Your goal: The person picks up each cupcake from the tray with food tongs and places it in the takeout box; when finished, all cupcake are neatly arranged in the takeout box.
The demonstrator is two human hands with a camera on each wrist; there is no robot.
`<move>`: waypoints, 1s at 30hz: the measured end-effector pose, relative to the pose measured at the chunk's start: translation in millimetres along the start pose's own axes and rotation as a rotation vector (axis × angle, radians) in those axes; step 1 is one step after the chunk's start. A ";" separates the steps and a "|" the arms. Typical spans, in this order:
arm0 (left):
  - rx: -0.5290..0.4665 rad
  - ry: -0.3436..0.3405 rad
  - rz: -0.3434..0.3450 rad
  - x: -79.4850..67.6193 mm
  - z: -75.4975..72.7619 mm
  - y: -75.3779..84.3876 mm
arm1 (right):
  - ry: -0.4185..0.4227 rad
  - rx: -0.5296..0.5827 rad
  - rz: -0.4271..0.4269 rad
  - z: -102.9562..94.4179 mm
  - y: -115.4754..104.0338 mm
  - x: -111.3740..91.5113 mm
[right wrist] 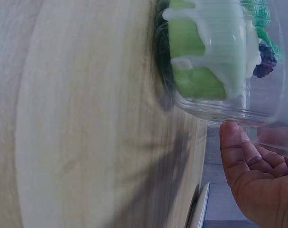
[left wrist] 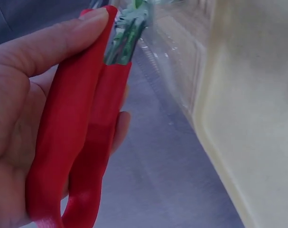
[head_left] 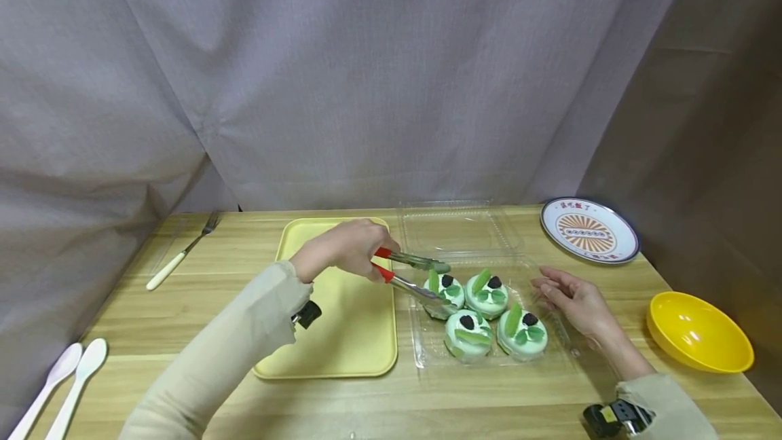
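Observation:
My left hand (head_left: pixel 357 248) grips the red handles of metal tongs (left wrist: pixel 72 118) over the right side of the yellow tray (head_left: pixel 342 358). The spread tips of the tongs reach down around the far-left cake (head_left: pixel 451 294). Several round mint-green cakes, topped with a dark berry and green leaves, sit in a clear plastic container (head_left: pixel 421 352) whose lid (head_left: pixel 455 229) lies folded back. At the container's right wall is my right hand (head_left: pixel 577 304), its fingers loosely bent with fingertips against the plastic. In the right wrist view one green cake (right wrist: pixel 205 52) shows through the wall.
A patterned plate (head_left: pixel 589 229) lies at the back right, with a yellow bowl (head_left: pixel 699 331) nearer the front. On the left are a fork (head_left: pixel 183 253) and two white spoons (head_left: pixel 76 386). Grey cloth (head_left: pixel 366 87) hangs behind the wooden table (head_left: pixel 201 318).

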State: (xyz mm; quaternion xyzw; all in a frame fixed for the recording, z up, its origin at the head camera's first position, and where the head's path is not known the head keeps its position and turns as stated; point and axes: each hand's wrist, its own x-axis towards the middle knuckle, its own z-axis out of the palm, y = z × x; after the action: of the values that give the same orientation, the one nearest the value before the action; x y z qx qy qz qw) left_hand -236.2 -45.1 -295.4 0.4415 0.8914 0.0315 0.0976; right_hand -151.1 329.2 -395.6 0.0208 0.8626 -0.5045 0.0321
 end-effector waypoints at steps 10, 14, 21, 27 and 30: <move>-0.085 0.105 -0.040 -14.9 18.9 -5.9 | 0.001 0.012 -0.009 1.5 2.2 0.4; -0.167 0.255 -0.043 -29.1 26.3 -10.0 | 0.012 0.041 -0.010 0.7 2.4 0.6; -0.522 0.554 -0.454 -79.7 63.2 -34.6 | 0.004 0.106 -0.030 7.5 2.6 6.3; -0.802 0.655 -0.888 -135.2 96.8 -69.4 | -0.003 0.173 -0.081 4.0 13.1 3.5; -0.796 0.670 -1.018 -162.0 110.1 -79.8 | -0.003 0.198 -0.116 2.6 17.1 4.6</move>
State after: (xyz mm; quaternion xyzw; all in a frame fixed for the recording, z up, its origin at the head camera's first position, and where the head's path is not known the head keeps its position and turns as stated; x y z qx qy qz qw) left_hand -180.5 -225.4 -390.9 -0.1302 0.8893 0.4376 -0.0249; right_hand -154.4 335.3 -412.1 -0.0268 0.8082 -0.5883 0.0022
